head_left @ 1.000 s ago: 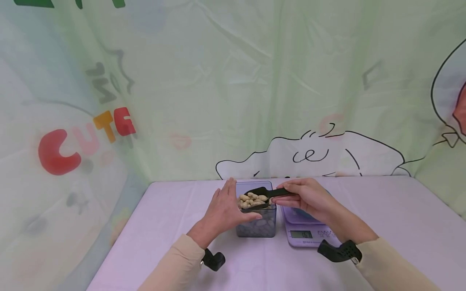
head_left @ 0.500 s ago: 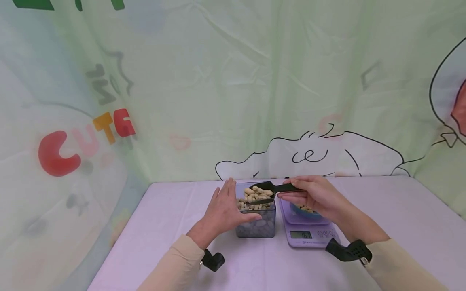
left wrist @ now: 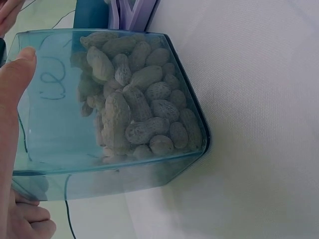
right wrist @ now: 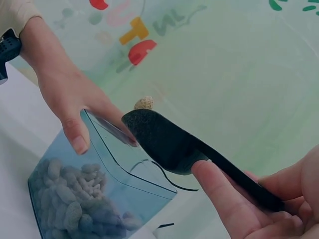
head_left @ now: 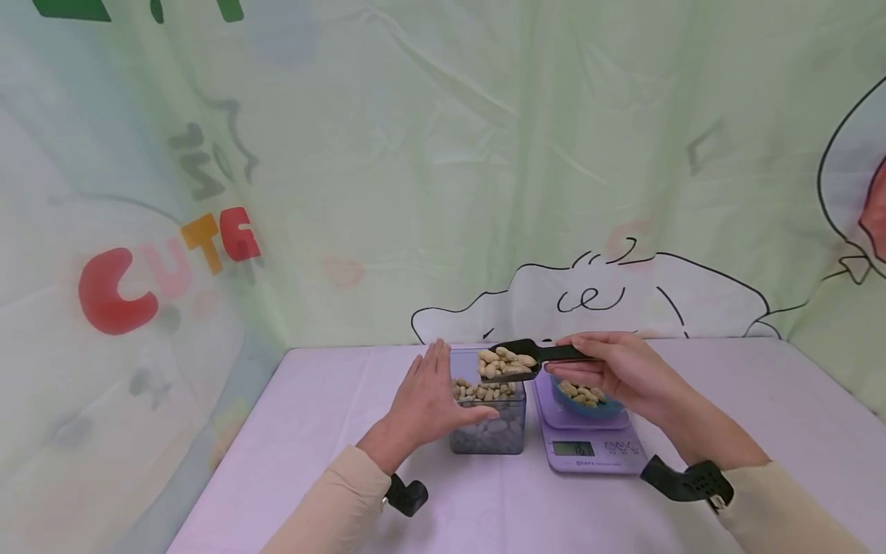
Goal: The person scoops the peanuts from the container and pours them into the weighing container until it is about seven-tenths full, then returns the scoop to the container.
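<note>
In the head view my right hand (head_left: 626, 373) grips the handle of a black scoop (head_left: 529, 348) heaped with peanuts (head_left: 504, 363). The scoop hangs above the right part of a clear bluish plastic container (head_left: 487, 431), apart from it. Peanuts (left wrist: 144, 99) fill the container's lower part in the left wrist view. My left hand (head_left: 425, 396) holds the container at its left side, thumb across the front wall. Right of it, a blue bowl (head_left: 601, 409) with peanuts sits on a purple kitchen scale (head_left: 595, 459), partly under my right hand. The display digits are too small to read surely.
A pale lilac cloth covers the table (head_left: 346, 415). Behind it hangs a light green printed curtain (head_left: 388, 192), close to the table's back edge. Black cameras (head_left: 685, 478) are strapped to both wrists.
My right hand has lifted the loaded scoop out of the container and moved it up and right. The bowl on the scale has come into fuller view. My left hand stays put.
</note>
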